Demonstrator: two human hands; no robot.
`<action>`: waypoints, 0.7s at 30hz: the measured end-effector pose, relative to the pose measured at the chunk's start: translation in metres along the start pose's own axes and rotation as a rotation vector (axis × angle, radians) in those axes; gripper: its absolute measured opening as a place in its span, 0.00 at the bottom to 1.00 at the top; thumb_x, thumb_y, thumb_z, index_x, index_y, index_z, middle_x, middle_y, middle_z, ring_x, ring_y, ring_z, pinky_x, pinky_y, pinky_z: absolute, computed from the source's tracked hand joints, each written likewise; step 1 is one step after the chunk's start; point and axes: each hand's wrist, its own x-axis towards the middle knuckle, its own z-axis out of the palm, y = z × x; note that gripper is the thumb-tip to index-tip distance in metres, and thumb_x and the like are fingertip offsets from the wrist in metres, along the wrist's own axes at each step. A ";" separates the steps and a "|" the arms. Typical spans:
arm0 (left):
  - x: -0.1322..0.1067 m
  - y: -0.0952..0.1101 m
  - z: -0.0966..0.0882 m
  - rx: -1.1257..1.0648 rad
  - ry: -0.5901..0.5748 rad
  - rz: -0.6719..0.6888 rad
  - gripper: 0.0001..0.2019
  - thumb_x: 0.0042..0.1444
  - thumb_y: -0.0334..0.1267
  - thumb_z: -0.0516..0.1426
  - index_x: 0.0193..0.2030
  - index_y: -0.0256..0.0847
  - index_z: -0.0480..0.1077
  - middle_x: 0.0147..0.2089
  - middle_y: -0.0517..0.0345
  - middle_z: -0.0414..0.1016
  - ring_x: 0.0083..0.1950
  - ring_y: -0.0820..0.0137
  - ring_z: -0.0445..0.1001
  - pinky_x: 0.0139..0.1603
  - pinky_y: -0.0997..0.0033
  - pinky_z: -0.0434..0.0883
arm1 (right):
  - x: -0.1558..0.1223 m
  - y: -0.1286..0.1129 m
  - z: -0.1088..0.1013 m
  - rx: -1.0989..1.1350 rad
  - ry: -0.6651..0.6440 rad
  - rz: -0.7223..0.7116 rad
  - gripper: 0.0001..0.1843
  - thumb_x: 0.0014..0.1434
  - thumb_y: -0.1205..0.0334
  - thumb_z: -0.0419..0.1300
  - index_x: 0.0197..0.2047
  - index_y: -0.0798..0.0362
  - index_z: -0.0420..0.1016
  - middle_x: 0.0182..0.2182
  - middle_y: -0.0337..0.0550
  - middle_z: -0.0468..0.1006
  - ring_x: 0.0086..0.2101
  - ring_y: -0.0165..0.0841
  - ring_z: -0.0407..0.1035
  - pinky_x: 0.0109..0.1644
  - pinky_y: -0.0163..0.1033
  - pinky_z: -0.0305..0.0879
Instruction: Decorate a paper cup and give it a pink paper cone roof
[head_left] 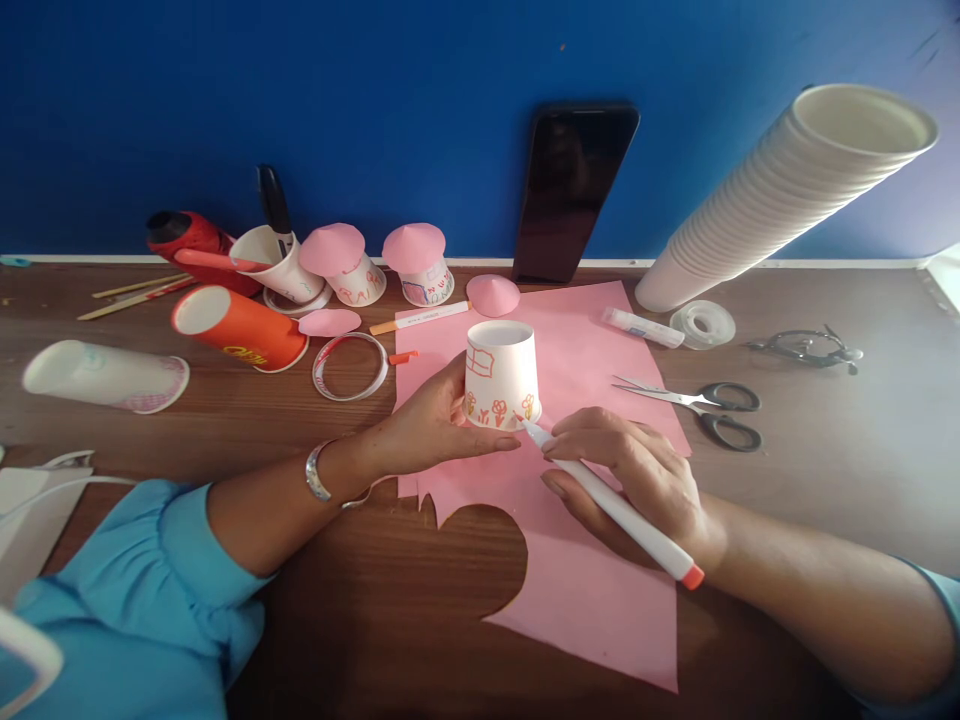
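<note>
A short white paper cup (517,375), its wide rim downward, bears an orange window drawing and a row of flowers along the bottom. My left hand (431,425) is closed around its left side, thumb under the rim. Between the fingers of my right hand (630,470) is a white marker (611,505) with an orange end, its tip at the cup's lower right beside a flower. Under both hands lies pink paper (592,600) with curved pieces cut out. A pink paper cone (493,295) sits just behind the cup.
Two decorated cups with pink cone tops (414,248) stand at the back. Scissors (697,400), a glue stick (643,327), tape (703,325) and a tall cup stack (787,190) are at right. A phone (574,190) leans on the wall. An orange cup (240,328) stands left.
</note>
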 end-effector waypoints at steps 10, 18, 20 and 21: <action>-0.001 0.002 0.002 -0.008 0.008 -0.007 0.36 0.49 0.43 0.73 0.62 0.44 0.64 0.63 0.46 0.76 0.64 0.51 0.75 0.59 0.50 0.76 | 0.000 0.000 0.000 -0.008 -0.001 -0.009 0.08 0.65 0.70 0.61 0.48 0.53 0.71 0.31 0.43 0.79 0.31 0.35 0.78 0.32 0.39 0.77; -0.001 0.002 0.001 0.010 0.001 -0.009 0.35 0.49 0.44 0.73 0.62 0.45 0.64 0.62 0.46 0.76 0.63 0.50 0.76 0.57 0.51 0.76 | 0.000 -0.001 0.000 0.005 -0.005 0.004 0.08 0.65 0.70 0.61 0.47 0.52 0.72 0.31 0.42 0.79 0.31 0.36 0.78 0.32 0.39 0.77; -0.001 0.002 0.001 0.006 0.001 -0.010 0.35 0.49 0.44 0.73 0.61 0.45 0.65 0.62 0.46 0.76 0.63 0.50 0.76 0.58 0.51 0.76 | 0.000 -0.001 -0.001 0.004 -0.006 0.006 0.08 0.65 0.70 0.61 0.47 0.52 0.72 0.31 0.42 0.80 0.31 0.35 0.78 0.32 0.39 0.77; -0.001 0.003 0.001 0.002 0.000 -0.011 0.34 0.49 0.44 0.73 0.60 0.45 0.65 0.62 0.46 0.76 0.63 0.50 0.76 0.58 0.51 0.76 | 0.000 -0.001 -0.001 0.001 -0.006 0.006 0.08 0.65 0.70 0.61 0.47 0.52 0.72 0.31 0.43 0.80 0.32 0.35 0.78 0.32 0.39 0.77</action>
